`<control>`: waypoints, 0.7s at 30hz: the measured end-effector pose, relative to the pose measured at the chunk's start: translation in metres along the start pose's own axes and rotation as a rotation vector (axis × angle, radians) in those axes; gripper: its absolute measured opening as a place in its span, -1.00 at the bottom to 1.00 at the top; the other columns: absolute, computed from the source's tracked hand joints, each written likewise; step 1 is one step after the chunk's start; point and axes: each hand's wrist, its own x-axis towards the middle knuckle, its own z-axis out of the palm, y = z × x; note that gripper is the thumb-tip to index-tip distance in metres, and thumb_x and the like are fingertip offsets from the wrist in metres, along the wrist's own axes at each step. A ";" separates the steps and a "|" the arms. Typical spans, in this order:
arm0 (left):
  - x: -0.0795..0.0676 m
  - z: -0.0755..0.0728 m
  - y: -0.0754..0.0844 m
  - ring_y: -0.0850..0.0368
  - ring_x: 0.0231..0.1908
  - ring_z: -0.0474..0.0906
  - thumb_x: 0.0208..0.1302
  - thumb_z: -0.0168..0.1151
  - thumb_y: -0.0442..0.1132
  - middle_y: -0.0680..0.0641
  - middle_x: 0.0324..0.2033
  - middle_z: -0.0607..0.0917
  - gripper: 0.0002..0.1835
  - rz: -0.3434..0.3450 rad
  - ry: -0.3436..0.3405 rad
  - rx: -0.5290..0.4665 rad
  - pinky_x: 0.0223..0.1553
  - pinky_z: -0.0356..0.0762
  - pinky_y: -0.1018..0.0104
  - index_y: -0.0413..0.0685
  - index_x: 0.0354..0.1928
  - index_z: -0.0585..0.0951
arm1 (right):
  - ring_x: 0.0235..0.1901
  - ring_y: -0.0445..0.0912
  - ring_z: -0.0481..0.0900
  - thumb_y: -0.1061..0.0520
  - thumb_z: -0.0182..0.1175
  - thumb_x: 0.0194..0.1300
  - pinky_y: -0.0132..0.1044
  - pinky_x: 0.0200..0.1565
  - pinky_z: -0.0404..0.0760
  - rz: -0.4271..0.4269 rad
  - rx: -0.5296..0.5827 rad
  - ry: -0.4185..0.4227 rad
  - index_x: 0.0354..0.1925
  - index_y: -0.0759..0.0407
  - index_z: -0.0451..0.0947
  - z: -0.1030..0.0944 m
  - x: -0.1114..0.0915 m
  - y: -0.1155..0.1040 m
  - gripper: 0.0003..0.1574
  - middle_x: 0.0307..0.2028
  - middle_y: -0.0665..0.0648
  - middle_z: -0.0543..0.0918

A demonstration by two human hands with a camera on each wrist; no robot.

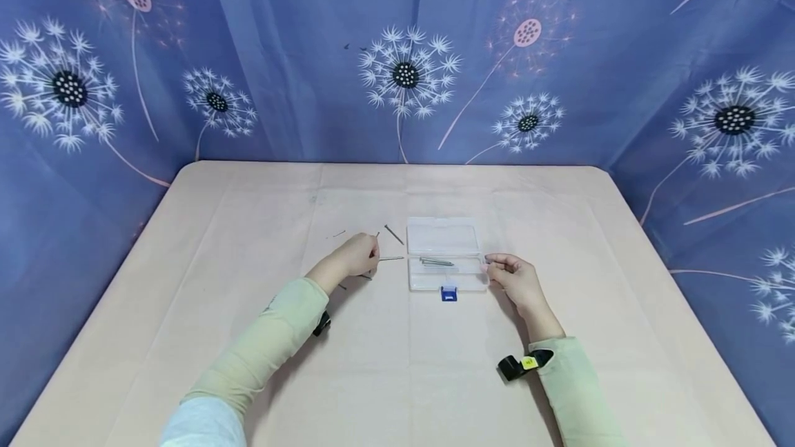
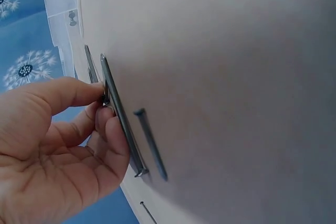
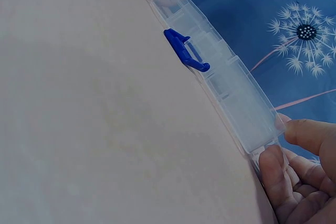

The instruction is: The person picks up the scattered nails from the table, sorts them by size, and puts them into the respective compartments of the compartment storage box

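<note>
My left hand is among loose nails left of the box. In the left wrist view its thumb and fingertips pinch a small nail, mostly hidden by the fingers. A long nail lies right beside those fingers, and a shorter grey nail rests on the cloth farther out. The clear plastic box lies with its lid folded back. Several long nails sit together inside it. My right hand grips the box's right end between thumb and fingers.
A blue latch hangs at the box's front edge. One nail lies left of the lid, and a small thin one lies farther left. The table has a pale cloth, with a blue dandelion-print curtain behind and at both sides.
</note>
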 end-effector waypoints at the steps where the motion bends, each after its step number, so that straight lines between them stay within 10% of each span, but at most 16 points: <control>1: 0.000 0.000 0.000 0.22 -0.59 0.34 0.25 0.04 -0.46 -0.03 -0.53 0.52 -0.86 0.001 -0.002 0.002 -0.59 0.32 0.49 -0.23 -0.46 0.52 | -0.43 -0.34 0.49 0.26 0.16 0.26 -0.55 -0.37 0.56 -0.002 0.000 0.001 0.09 0.49 0.42 0.000 0.000 0.000 -0.54 -0.39 -0.08 0.57; 21: -0.005 0.004 -0.007 0.21 -0.51 0.42 0.17 0.13 -0.43 -0.01 -0.51 0.59 -0.96 -0.023 0.112 -0.115 -0.52 0.41 0.47 -0.18 -0.40 0.54 | -0.43 -0.33 0.51 0.24 0.18 0.26 -0.53 -0.35 0.58 0.023 -0.034 0.011 0.08 0.43 0.45 0.000 0.002 0.003 -0.55 -0.36 -0.07 0.57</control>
